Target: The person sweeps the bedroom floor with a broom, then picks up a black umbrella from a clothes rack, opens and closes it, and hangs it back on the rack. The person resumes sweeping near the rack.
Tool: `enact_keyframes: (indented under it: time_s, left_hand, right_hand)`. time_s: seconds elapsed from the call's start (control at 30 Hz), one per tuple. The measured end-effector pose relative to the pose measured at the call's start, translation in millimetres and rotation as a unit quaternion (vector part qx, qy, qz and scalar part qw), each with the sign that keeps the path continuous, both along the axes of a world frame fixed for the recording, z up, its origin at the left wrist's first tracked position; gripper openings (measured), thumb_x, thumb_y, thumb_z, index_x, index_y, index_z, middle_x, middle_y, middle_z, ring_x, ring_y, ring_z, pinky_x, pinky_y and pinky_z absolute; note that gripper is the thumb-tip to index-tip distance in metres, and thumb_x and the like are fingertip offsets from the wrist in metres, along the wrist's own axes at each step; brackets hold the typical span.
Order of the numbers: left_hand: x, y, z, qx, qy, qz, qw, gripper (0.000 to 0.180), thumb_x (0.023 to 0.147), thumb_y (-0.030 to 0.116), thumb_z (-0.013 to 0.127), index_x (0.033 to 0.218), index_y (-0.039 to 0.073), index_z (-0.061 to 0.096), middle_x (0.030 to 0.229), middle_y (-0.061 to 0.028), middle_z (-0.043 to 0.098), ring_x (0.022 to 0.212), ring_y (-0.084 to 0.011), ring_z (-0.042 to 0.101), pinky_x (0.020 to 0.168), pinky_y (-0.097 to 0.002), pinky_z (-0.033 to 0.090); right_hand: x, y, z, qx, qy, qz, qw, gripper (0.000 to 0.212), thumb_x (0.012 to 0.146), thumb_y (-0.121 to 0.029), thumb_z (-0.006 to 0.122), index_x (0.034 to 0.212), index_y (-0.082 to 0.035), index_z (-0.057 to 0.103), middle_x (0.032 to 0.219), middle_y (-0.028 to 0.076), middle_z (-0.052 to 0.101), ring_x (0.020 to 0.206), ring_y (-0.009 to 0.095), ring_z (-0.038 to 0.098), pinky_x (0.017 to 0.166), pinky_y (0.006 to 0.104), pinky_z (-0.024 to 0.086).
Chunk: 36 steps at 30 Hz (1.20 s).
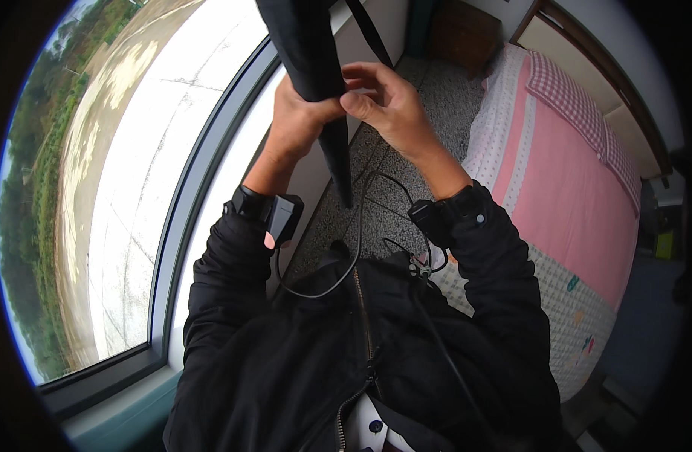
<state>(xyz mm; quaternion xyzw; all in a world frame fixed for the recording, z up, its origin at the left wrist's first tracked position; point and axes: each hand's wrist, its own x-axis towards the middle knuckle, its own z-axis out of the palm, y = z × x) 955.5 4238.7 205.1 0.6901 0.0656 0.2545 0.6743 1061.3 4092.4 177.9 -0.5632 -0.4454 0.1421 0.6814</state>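
A long black thing (304, 49), cloth-like and tapering, hangs down from the top edge in front of me. Its narrower lower part (335, 154) ends in a point above the floor; I cannot tell its kind. My left hand (297, 120) is wrapped round it where it narrows, the fingers hidden behind it and the thumb across its front. At its right side is my right hand (398, 113), fingers bent and apart, fingertips near its edge and thumb close to the left thumb. A black strap (370, 34) slants down beyond the hands.
A window (135, 226) with a dark frame runs along my left. To the right stands a bed with a pink cover (572, 203) and checked pillows (568, 94). A brown wooden cabinet (462, 34) is at the far end. A black cable (357, 241) loops between my wrist devices above the speckled floor (436, 98).
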Motion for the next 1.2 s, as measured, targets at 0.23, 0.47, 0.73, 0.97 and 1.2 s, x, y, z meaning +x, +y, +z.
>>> enact_keyframes:
  time_s: [0.23, 0.47, 0.73, 0.97, 1.2]
  left_hand:
    - [-14.6, 13.2, 53.2, 0.068, -0.028, 0.012, 0.997, 0.067, 0.072, 0.012, 0.082, 0.129, -0.007, 0.054, 0.09, -0.012, 0.072, 0.085, -0.0232, 0.072, 0.084, -0.0371, 0.056]
    - [-13.3, -21.7, 74.5, 0.07, -0.038, -0.058, 0.995, 0.081, 0.067, 0.021, 0.082, 0.135, -0.009, 0.049, 0.088, -0.0145, 0.073, 0.08, -0.027, 0.073, 0.08, -0.0375, 0.058]
    - [-13.5, -0.2, 70.5, 0.11, -0.035, -0.033, 0.993, 0.076, 0.068, 0.028, 0.084, 0.13, -0.004, 0.054, 0.086, -0.0132, 0.071, 0.079, -0.0276, 0.073, 0.08, -0.0395, 0.058]
    - [-4.8, 21.9, 13.2, 0.058, 0.02, -0.027, 0.998, 0.044, 0.071, 0.015, 0.088, 0.104, 0.004, 0.063, 0.092, -0.0069, 0.071, 0.08, -0.0175, 0.07, 0.079, -0.0337, 0.058]
    - [-8.7, -10.9, -47.6, 0.118, 0.126, -0.12, 0.978, 0.059, 0.07, 0.022, 0.091, 0.118, 0.003, 0.063, 0.107, -0.0064, 0.069, 0.103, -0.0206, 0.066, 0.098, -0.0354, 0.051]
  right_hand:
    - [9.8, -23.2, -44.1, -0.062, 0.13, -0.097, 0.985, 0.079, 0.087, -0.041, 0.085, 0.144, 0.0, 0.048, 0.13, 0.014, 0.059, 0.121, 0.021, 0.06, 0.103, 0.0352, 0.052]
    - [12.9, -1.7, -34.1, -0.053, 0.16, 0.113, 0.979, 0.12, 0.079, -0.07, 0.079, 0.16, 0.002, 0.029, 0.157, 0.029, 0.043, 0.147, 0.038, 0.043, 0.12, 0.0504, 0.036]
    - [17.1, -29.8, -8.8, -0.026, 0.205, 0.114, 0.972, 0.036, 0.102, -0.037, 0.069, 0.106, -0.002, 0.072, 0.074, 0.001, 0.063, 0.065, 0.009, 0.06, 0.061, 0.0255, 0.052]
    - [39.3, -50.2, 67.9, 0.053, 0.199, 0.143, 0.968, 0.019, 0.103, -0.019, 0.065, 0.095, -0.003, 0.066, 0.064, -0.004, 0.049, 0.052, 0.006, 0.045, 0.052, 0.0245, 0.043]
    - [25.9, -29.5, 69.2, 0.034, 0.238, 0.156, 0.958, 0.03, 0.105, -0.031, 0.065, 0.096, -0.001, 0.07, 0.063, -0.001, 0.058, 0.046, 0.006, 0.048, 0.043, 0.0229, 0.038]
